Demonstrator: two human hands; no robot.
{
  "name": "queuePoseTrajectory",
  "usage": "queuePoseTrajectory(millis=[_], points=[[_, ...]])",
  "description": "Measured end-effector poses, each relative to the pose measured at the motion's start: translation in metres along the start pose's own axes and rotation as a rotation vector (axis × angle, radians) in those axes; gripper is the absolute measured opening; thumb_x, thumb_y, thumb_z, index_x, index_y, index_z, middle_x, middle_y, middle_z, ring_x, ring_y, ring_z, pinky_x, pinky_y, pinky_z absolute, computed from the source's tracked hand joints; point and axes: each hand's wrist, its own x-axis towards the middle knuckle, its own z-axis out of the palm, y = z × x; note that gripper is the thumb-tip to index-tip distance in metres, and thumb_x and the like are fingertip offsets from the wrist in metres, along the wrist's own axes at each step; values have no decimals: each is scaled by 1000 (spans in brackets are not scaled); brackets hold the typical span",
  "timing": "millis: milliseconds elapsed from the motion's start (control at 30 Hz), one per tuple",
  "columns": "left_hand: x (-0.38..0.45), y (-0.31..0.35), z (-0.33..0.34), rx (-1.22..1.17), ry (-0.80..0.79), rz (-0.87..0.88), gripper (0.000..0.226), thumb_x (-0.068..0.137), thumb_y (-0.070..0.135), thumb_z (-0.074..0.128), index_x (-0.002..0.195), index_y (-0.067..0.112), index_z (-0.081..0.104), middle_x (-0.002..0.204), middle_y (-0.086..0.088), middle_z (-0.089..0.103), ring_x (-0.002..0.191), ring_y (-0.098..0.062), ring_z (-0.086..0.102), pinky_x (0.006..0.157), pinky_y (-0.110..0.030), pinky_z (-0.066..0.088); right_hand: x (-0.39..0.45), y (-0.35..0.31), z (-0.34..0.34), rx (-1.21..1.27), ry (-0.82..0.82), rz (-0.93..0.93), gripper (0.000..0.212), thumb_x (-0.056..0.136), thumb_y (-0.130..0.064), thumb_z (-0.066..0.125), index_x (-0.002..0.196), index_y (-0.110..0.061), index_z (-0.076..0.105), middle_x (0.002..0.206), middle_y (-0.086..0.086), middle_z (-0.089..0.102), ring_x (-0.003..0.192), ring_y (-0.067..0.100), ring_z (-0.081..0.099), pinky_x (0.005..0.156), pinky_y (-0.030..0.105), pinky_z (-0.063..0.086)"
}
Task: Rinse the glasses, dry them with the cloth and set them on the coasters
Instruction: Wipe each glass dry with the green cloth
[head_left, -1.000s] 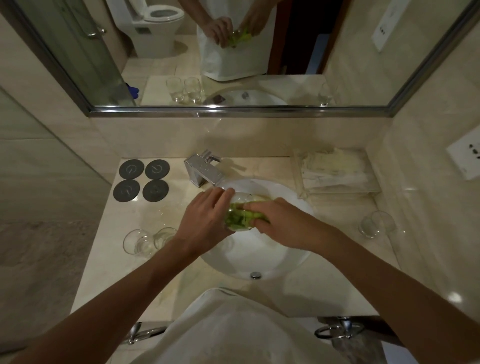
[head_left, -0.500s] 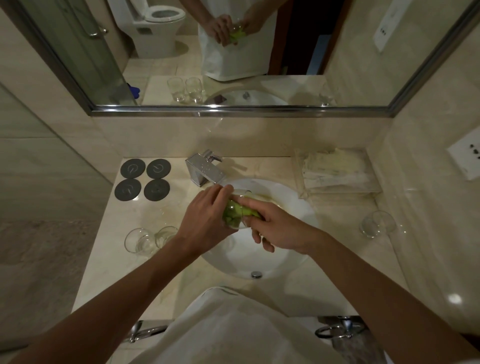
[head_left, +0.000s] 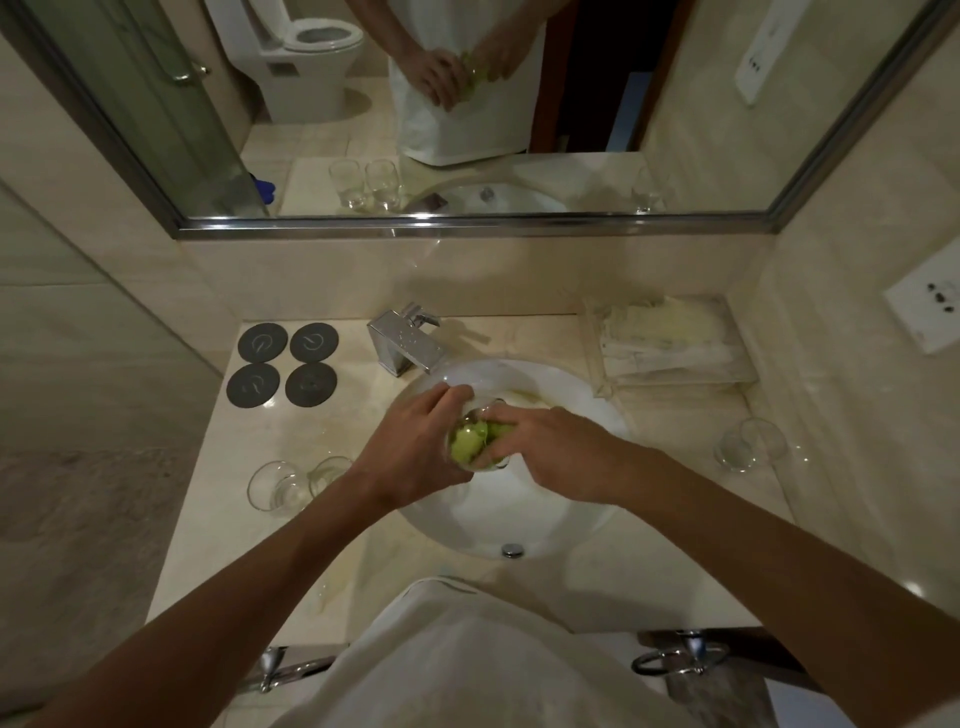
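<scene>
My left hand grips a clear glass over the white sink. My right hand pushes a green cloth into that glass. Two more glasses stand together on the counter left of the sink, partly behind my left forearm. Another glass stands on the counter to the right. Several dark round coasters lie bare at the back left of the counter.
A chrome tap stands behind the sink. A clear tray of folded packets sits at the back right. A mirror runs above the counter, a wall socket is at right, and a glass shower panel stands at left.
My right hand has worked the green cloth deeper into the glass, and the glass has turned a little in my left hand. Both hands stay over the sink.
</scene>
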Motion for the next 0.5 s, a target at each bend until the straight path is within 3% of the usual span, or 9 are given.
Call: queuePoseTrajectory(millis=[33,133,233,300,400,500], points=[[0,-1,0,-25,18,-25,80,58,35,88,125,13,50,113,-9,62,90,-24,58,70,-32,48,-2,2,0,-114,47,-22,70,87,12,45,129,-40,65,160,-22,28,95,28,64,66,32,50],[2,-7,1,-74,45,-104,77,61,39,84,124,18,46,109,-3,60,85,-17,55,66,-31,49,-11,13,1,-290,250,-118,73,73,14,67,124,-38,69,152,-9,47,74,26,65,49,27,44],[3,-12,6,-111,57,-209,73,63,41,83,121,24,41,102,1,62,82,-21,60,69,-39,55,-23,29,7,-316,425,-94,67,71,12,65,119,-34,71,131,3,61,81,24,64,48,27,44],[3,-12,11,-193,88,-257,76,63,39,84,120,25,36,101,0,64,83,-25,63,72,-41,55,-30,35,8,-128,502,42,62,82,7,53,128,-33,63,115,3,61,86,22,60,57,32,50],[10,-5,22,-304,93,-243,81,61,43,84,124,25,36,104,2,65,92,-21,64,83,-37,52,-41,49,9,333,565,317,49,91,-6,52,133,-31,54,95,-2,64,74,15,57,65,35,47],[23,10,35,-353,72,-228,86,60,41,89,131,20,45,116,3,60,102,-14,56,88,-14,41,-54,59,10,505,677,448,34,90,-11,57,118,-31,60,83,-8,66,65,8,58,63,36,49]])
